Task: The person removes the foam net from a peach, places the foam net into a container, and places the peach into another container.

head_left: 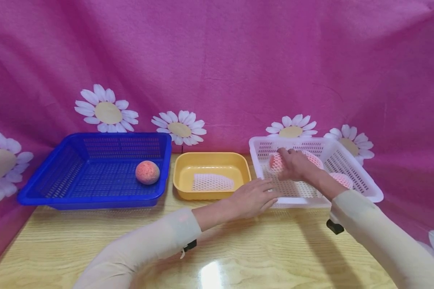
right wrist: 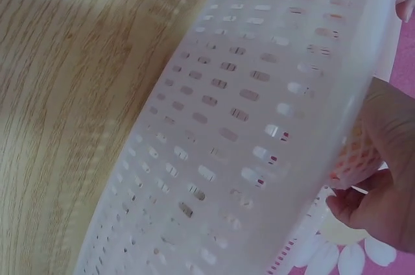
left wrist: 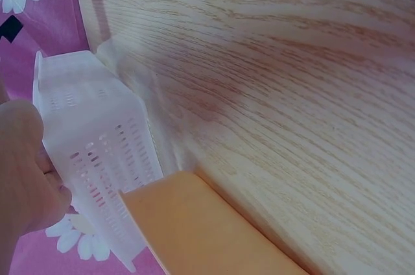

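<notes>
Half-hidden in white plastic basket (head_left: 301, 201): netted pink fruit (head_left: 276, 162) we see right hand (head_left: 296, 164) grip | left hand (head_left: 254, 197) straight-fingered | blue plastic basket (head_left: 101, 176): round peach (head_left: 147, 172) | yellow tub (head_left: 209, 195): white net (head_left: 212, 182)

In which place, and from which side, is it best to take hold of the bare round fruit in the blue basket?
Probably from above, fingers and thumb round its widest part: the bare round fruit is ball-shaped, and the blue basket has an open top, with its right wall close beside the fruit.
</notes>
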Demonstrator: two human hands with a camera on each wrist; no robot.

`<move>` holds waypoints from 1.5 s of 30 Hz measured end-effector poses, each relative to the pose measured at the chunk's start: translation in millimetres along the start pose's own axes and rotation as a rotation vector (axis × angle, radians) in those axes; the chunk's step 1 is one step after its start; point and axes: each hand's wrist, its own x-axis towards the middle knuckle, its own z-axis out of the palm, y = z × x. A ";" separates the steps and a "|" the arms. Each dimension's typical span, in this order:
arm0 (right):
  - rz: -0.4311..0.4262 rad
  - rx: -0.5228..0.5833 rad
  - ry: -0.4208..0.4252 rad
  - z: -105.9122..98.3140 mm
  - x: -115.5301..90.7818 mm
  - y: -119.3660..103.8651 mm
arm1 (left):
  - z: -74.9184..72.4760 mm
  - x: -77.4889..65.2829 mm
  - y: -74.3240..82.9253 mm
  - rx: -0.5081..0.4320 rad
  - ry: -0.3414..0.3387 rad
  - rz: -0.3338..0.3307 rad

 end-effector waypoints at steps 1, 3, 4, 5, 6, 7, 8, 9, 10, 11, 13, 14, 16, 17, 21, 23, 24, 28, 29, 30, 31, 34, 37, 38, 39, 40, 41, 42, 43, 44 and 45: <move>0.000 0.008 0.004 -0.5 -0.2 -0.6 | 0.0 0.0 0.0 -0.007 0.002 -0.001; -0.001 0.025 0.006 -1.7 -0.7 -1.9 | -0.2 0.4 0.0 -0.005 0.004 0.005; -0.002 0.033 0.007 -2.2 -0.9 -2.4 | -0.3 0.3 0.1 -0.005 0.004 0.007; -0.005 0.044 0.009 -2.7 -1.1 -3.2 | -0.5 0.3 0.1 -0.007 0.000 0.006; -0.008 0.049 0.016 -3.5 -1.2 -4.1 | -0.7 0.3 0.1 -0.007 -0.002 0.007; -0.012 0.054 0.021 -4.2 -1.3 -4.8 | -1.1 0.2 0.2 -0.006 -0.003 0.009; -0.016 0.051 0.030 -4.8 -1.2 -5.3 | -1.0 0.2 -0.2 -0.011 -0.005 0.008; -0.021 0.050 0.037 -5.5 -1.2 -6.1 | -1.2 0.2 -0.2 -0.015 -0.005 0.008; -0.024 0.047 0.047 -6.2 -1.1 -6.8 | -1.5 0.1 -0.3 -0.021 -0.006 0.006; -0.030 0.045 0.057 -7.0 -1.1 -7.4 | -1.6 0.1 -0.4 -0.027 -0.006 0.005; -0.043 0.037 0.077 -8.7 -1.4 -8.3 | -1.9 0.3 -0.5 -0.040 -0.004 0.004; -0.050 0.034 0.088 -9.7 -1.7 -8.8 | -1.9 0.4 -0.5 -0.048 -0.003 0.002; -0.064 0.035 0.104 -12.0 -3.0 -10.1 | -2.1 0.6 -0.1 -0.052 -0.007 -0.001; -0.073 0.038 0.110 -13.6 -3.9 -11.0 | -2.1 0.8 0.1 -0.052 -0.007 -0.001; -0.081 0.041 0.126 -20.0 -6.6 -14.2 | -2.5 1.1 0.2 -0.057 -0.019 -0.013; -0.070 0.038 0.128 -23.0 -7.5 -15.4 | -3.0 0.9 0.2 -0.064 -0.027 -0.018; -0.061 0.037 0.128 -24.3 -8.0 -15.9 | -3.4 0.8 0.5 -0.067 -0.032 -0.021; -0.033 0.063 0.128 -29.7 -11.4 -17.8 | -3.8 0.6 1.5 -0.072 -0.048 -0.030; -0.033 0.073 0.129 -31.0 -12.3 -18.2 | -3.8 0.7 1.8 -0.072 -0.051 -0.033; -0.031 0.081 0.133 -32.2 -13.0 -18.3 | -3.7 0.9 1.9 -0.071 -0.051 -0.035; -0.031 0.087 0.137 -33.4 -13.5 -18.8 | -3.4 1.1 1.8 -0.071 -0.050 -0.036; -0.029 0.093 0.145 -36.0 -14.8 -19.6 | -3.4 1.3 1.0 -0.077 -0.038 -0.034; -0.026 0.098 0.145 -38.1 -16.1 -21.1 | -4.2 1.2 -1.2 -0.086 0.011 -0.012; -0.026 0.100 0.145 -38.8 -16.6 -21.6 | -4.9 0.9 -2.1 -0.084 0.032 -0.002; -0.025 0.102 0.145 -39.5 -17.1 -22.3 | -5.6 0.6 -3.3 -0.085 0.055 0.010; -0.026 0.104 0.148 -39.9 -17.4 -23.1 | -6.6 -0.1 -4.6 -0.082 0.076 0.018; -0.028 0.104 0.153 -40.5 -17.7 -24.2 | -7.8 -1.1 -5.8 -0.083 0.094 0.020; -0.032 0.102 0.160 -40.9 -17.9 -25.2 | -8.9 -2.4 -7.2 -0.085 0.114 0.022; -0.035 0.101 0.167 -41.4 -18.0 -26.4 | -9.8 -3.7 -8.6 -0.091 0.132 0.024; -0.042 0.098 0.174 -42.0 -18.2 -27.8 | -10.7 -5.4 -9.9 -0.100 0.147 0.025; -0.049 0.097 0.181 -42.6 -18.4 -29.5 | -11.6 -7.2 -11.2 -0.112 0.161 0.026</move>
